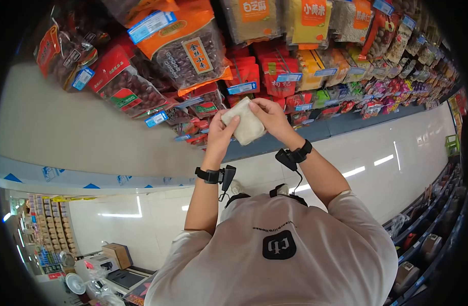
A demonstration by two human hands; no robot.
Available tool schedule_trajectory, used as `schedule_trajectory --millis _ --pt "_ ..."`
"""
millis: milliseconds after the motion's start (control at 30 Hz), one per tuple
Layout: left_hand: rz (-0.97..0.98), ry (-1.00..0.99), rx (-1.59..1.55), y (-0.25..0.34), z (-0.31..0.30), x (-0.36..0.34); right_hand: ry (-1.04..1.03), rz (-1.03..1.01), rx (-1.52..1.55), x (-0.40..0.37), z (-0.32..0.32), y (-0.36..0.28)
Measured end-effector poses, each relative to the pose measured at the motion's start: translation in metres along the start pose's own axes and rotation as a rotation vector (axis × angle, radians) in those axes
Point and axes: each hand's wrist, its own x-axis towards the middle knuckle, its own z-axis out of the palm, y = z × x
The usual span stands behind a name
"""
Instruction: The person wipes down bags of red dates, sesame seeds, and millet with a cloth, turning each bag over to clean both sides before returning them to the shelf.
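Observation:
A folded off-white cloth [245,124] is held between my two hands in front of the hanging bags. My left hand [219,133] grips its left edge, thumb lying on top. At the upper right edge, my right hand [271,118] pinches the cloth with thumb and fingers. Just beyond the hands hang red packets [244,73] and a large orange-edged bag of dried dates [193,53]. Black straps with small devices circle both wrists.
Bagged dry goods with blue price tags [290,77] hang in rows ahead and to the right. A beige panel [101,127] stands at left. Shiny floor [346,153] lies below, shelves [438,229] at right, and a counter with a cardboard box [118,255] at lower left.

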Motion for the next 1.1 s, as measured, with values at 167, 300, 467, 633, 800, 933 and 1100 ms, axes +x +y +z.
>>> schedule_trajectory --millis 167,300,467,633,800,933,1100 --pt "0.142 0.041 -0.022 0.005 -0.038 0.022 -0.117 0.007 -0.033 0.015 0.023 -0.001" --pt "0.081 -0.013 0.031 0.012 -0.074 0.037 -0.062 0.091 -0.162 0.029 0.04 -0.012" --pt "0.269 -0.145 0.097 0.022 -0.094 0.044 0.084 0.015 -0.17 0.037 0.063 0.005" --pt "0.002 -0.2 -0.116 0.021 -0.107 0.045 0.199 -0.39 -0.536 0.033 0.082 0.001" --pt "-0.054 -0.308 0.322 0.037 -0.099 0.047 0.08 -0.241 -0.437 0.028 0.1 -0.005" --pt "-0.055 -0.325 0.409 0.025 -0.103 0.049 0.088 -0.189 -0.508 0.032 0.087 -0.006" --pt "-0.008 -0.411 0.414 0.026 -0.103 0.048 0.031 -0.266 -0.62 0.029 0.08 -0.013"
